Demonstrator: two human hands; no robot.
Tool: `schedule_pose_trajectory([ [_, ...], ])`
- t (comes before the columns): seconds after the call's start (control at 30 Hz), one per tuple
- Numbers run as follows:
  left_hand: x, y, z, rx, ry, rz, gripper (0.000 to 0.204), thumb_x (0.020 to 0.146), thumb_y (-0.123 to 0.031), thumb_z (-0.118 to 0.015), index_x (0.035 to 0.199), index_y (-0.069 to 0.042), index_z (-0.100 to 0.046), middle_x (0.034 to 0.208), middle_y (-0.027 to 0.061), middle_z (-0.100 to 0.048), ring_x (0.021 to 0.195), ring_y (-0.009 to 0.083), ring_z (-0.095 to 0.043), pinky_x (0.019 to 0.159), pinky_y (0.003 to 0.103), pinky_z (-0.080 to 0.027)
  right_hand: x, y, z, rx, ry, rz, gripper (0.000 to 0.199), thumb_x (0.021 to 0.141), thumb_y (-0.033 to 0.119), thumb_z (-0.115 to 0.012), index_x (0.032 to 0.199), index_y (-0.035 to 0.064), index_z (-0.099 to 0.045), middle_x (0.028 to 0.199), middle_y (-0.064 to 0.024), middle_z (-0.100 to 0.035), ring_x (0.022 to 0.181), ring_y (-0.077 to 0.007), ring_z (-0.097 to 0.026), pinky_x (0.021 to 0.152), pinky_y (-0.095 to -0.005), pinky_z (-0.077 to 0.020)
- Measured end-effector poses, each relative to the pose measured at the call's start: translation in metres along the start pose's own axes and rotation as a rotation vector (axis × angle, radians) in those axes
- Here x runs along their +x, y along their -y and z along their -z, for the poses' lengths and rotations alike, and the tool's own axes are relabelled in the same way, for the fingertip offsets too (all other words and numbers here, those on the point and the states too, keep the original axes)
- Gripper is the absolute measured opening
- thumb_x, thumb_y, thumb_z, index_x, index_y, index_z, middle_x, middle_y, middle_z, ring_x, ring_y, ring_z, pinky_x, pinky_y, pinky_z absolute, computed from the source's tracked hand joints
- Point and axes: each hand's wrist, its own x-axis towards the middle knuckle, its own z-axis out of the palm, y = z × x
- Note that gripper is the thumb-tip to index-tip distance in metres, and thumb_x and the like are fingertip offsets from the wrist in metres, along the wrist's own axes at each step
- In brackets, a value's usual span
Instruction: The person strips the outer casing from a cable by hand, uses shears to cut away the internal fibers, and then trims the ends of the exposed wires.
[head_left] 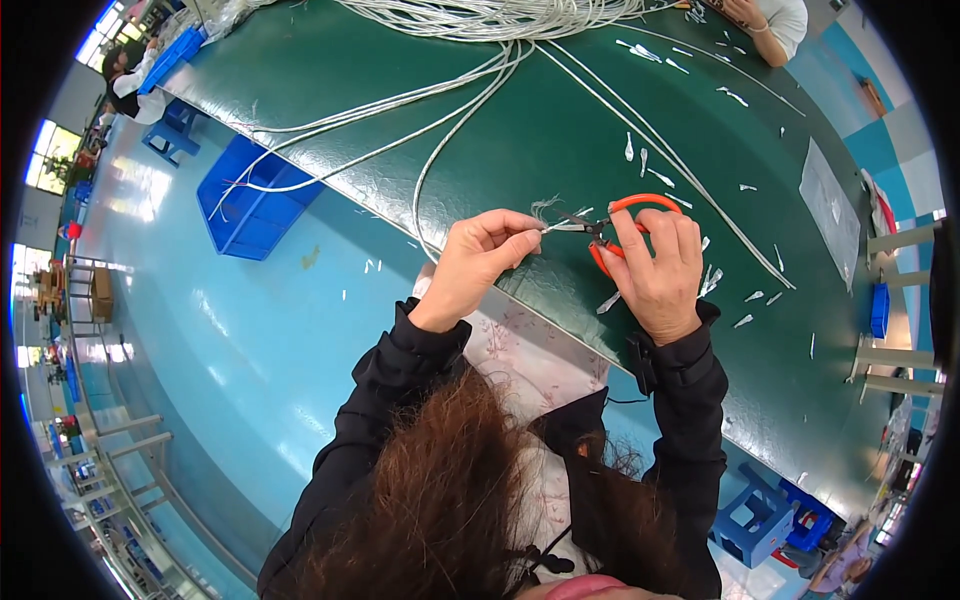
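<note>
My left hand (476, 262) pinches the end of a thin silvery-white cable (437, 165) between thumb and fingers, near the table's front edge. Past my fingertips the stripped end fans out into loose fine strands (545, 207) and thin wires. My right hand (658, 268) grips scissors (597, 231) by their orange loop handles, fingers through the upper loop. Their dark blades point left and stand apart at the exposed wires, close to my left fingertips. Whether the blades touch the wires I cannot tell.
A big coil of the same cable (480, 18) lies at the back of the green table (740, 290). White offcuts (645, 52) are scattered to the right, beside a clear plastic sheet (828, 205). A blue bin (250, 215) stands left; another person's arm (768, 42) rests at the far right.
</note>
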Motion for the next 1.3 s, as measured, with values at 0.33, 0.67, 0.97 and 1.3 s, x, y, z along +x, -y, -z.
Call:
schedule_pose_trajectory([
  [0.33, -0.001, 0.004, -0.005, 0.112, -0.05, -0.103, 0.014, 0.087, -0.003, -0.062, 0.1, 0.002, -0.066, 0.086, 0.0035, -0.064, 0.077, 0.0062, -0.057, 0.069, 0.02, -0.044, 0.001, 0.001, 0.0, -0.009, 0.022, 0.014, 0.051, 0.057, 0.011, -0.078, 0.105, 0.0068, -0.063, 0.09, -0.0066, -0.05, 0.083, -0.0245, -0.049, 0.07, -0.0373, -0.0406],
  [0.67, -0.003, 0.002, -0.01, 0.328, -0.111, -0.229, 0.012, 0.086, 0.0, -0.062, 0.096, 0.003, -0.067, 0.081, 0.0004, -0.059, 0.07, 0.0042, -0.055, 0.06, 0.018, -0.043, 0.002, 0.001, 0.0, -0.017, 0.059, 0.021, 0.052, 0.057, 0.012, -0.079, 0.106, 0.0067, -0.062, 0.09, -0.0067, -0.05, 0.083, -0.025, -0.049, 0.07, -0.0379, -0.0404],
  [0.97, -0.002, 0.006, -0.009, 0.422, -0.136, -0.311, 0.012, 0.084, 0.002, -0.062, 0.094, 0.002, -0.067, 0.08, 0.002, -0.059, 0.063, 0.0042, -0.052, 0.055, 0.019, -0.041, -0.002, 0.0, -0.006, 0.162, 0.088, -0.083, 0.049, 0.06, 0.009, -0.077, 0.105, 0.0044, -0.062, 0.089, -0.008, -0.05, 0.081, -0.0254, -0.048, 0.069, -0.0369, -0.041],
  [1.3, -0.004, 0.003, -0.009, 0.478, -0.114, -0.283, 0.008, 0.085, 0.0, -0.062, 0.091, 0.003, -0.067, 0.08, 0.0012, -0.058, 0.069, 0.0049, -0.054, 0.059, 0.019, -0.042, -0.008, 0.008, -0.016, 0.463, 0.196, -0.297, 0.039, 0.065, 0.004, -0.073, 0.102, 0.0015, -0.062, 0.085, -0.0082, -0.05, 0.08, -0.0251, -0.048, 0.066, -0.0351, -0.0414],
])
